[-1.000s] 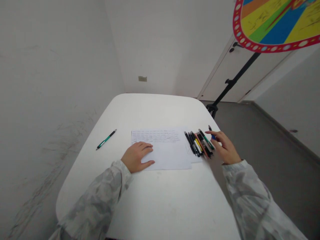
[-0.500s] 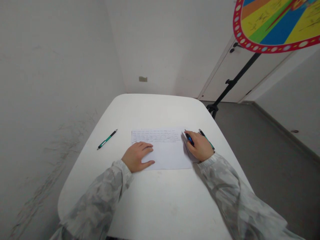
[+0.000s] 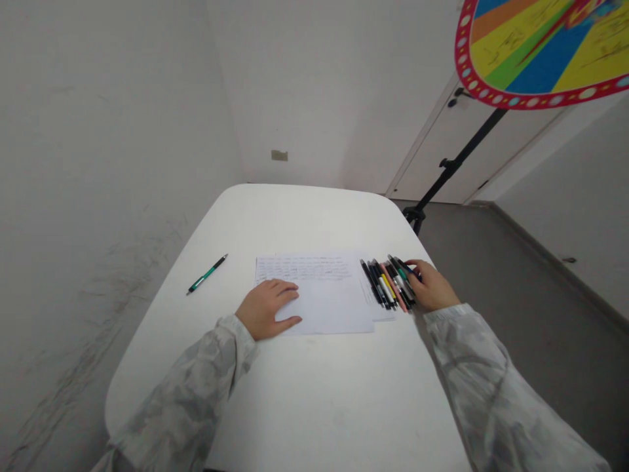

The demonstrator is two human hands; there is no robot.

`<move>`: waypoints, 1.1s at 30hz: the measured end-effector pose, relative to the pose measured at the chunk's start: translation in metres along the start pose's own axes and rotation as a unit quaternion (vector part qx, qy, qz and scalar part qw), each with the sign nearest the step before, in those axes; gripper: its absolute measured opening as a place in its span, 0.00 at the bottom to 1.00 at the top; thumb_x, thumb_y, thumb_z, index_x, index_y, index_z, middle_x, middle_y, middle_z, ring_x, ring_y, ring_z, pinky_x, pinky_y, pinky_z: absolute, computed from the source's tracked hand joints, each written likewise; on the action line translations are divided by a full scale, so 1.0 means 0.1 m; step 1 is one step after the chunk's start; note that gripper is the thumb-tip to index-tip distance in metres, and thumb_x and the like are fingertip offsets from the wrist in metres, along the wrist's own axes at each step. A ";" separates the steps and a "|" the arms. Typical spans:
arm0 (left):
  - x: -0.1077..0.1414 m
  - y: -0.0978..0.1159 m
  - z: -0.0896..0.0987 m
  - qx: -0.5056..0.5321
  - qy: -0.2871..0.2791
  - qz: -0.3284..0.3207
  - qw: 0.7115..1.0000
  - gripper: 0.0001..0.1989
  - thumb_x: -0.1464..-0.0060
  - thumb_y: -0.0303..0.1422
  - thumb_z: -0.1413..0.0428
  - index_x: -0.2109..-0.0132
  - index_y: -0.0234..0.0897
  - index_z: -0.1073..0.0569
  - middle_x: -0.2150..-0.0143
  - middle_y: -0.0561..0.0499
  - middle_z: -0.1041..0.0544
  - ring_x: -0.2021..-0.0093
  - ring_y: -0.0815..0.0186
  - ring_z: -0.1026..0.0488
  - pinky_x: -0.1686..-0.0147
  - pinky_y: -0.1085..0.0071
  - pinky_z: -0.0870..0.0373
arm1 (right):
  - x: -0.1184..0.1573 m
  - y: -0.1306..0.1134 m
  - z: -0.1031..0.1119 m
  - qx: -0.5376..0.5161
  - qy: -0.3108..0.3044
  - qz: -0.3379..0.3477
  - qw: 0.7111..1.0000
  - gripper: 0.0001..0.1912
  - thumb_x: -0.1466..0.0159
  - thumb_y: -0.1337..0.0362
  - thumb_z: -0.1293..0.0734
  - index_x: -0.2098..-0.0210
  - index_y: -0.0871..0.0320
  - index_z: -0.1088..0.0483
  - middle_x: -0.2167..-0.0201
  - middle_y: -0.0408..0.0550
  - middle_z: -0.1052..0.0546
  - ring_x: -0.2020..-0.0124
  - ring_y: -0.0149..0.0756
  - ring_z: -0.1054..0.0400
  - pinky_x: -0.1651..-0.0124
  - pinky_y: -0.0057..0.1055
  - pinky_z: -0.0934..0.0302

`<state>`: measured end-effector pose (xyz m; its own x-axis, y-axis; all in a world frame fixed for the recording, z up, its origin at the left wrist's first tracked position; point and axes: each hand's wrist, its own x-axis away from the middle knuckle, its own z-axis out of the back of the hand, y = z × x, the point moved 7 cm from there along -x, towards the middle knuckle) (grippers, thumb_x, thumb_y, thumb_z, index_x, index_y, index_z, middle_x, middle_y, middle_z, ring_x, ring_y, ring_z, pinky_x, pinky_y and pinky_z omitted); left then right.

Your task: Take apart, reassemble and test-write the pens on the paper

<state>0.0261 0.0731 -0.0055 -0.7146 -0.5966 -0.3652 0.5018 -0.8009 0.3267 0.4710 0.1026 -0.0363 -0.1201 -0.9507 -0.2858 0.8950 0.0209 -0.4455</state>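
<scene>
My left hand point(image 3: 269, 307) lies flat with its fingers spread on the left side of a white sheet of paper point(image 3: 327, 308). Lines of handwriting run across the upper part of that sheet. My right hand point(image 3: 431, 287) is at the right end of a row of pens point(image 3: 388, 287), fingers closed on a dark blue pen point(image 3: 405, 267). Its fingers partly hide that pen, and I cannot tell if the pen touches the table. Black, white, yellow, pink and green pens lie side by side in the row, some over the edge of a lower sheet point(image 3: 384, 319).
A green and black pen point(image 3: 207, 275) lies alone at the left of the white table point(image 3: 314, 223). Walls stand to the left and behind. Beyond the right edge, a colourful wheel point(image 3: 545, 52) is held up by a black stand point(image 3: 457, 160).
My right hand has moved right with the blue pen, from the sheet's right edge to the row's far end, uncovering the row of pens. My left hand has stayed on the paper.
</scene>
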 end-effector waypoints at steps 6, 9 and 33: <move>-0.02 0.00 0.00 -0.005 0.002 -0.004 1.000 0.20 0.36 0.46 0.37 0.43 0.40 0.23 0.41 0.40 0.20 0.43 0.50 0.23 0.43 0.49 0.25 | 0.10 0.00 -0.10 0.010 0.020 -0.027 0.999 0.23 0.28 0.53 0.43 0.48 0.59 0.24 0.54 0.59 0.25 0.53 0.50 0.27 0.44 0.48 0.33; -0.04 0.03 0.01 -0.010 0.010 -0.008 1.000 0.20 0.36 0.46 0.37 0.44 0.40 0.24 0.40 0.40 0.20 0.43 0.50 0.22 0.43 0.49 0.25 | 0.15 -0.02 -0.10 -0.008 0.020 -0.023 1.000 0.22 0.27 0.52 0.42 0.46 0.58 0.24 0.53 0.59 0.26 0.54 0.50 0.27 0.45 0.48 0.33; 0.66 -0.87 0.86 -0.237 0.072 0.346 0.905 0.11 0.29 0.34 0.51 0.52 0.36 0.26 0.54 0.41 0.22 0.52 0.52 0.24 0.49 0.57 0.26 | 0.50 -0.92 0.63 -0.073 0.309 0.133 0.939 0.07 0.30 0.63 0.33 0.53 0.54 0.25 0.63 0.54 0.25 0.65 0.46 0.34 0.60 0.43 0.39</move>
<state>-0.1068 0.1076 0.0170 -0.0964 -0.9368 -0.3362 0.9818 -0.1451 0.1228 0.4098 0.0339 0.0445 -0.1677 -0.5465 -0.8205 0.8655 0.3168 -0.3879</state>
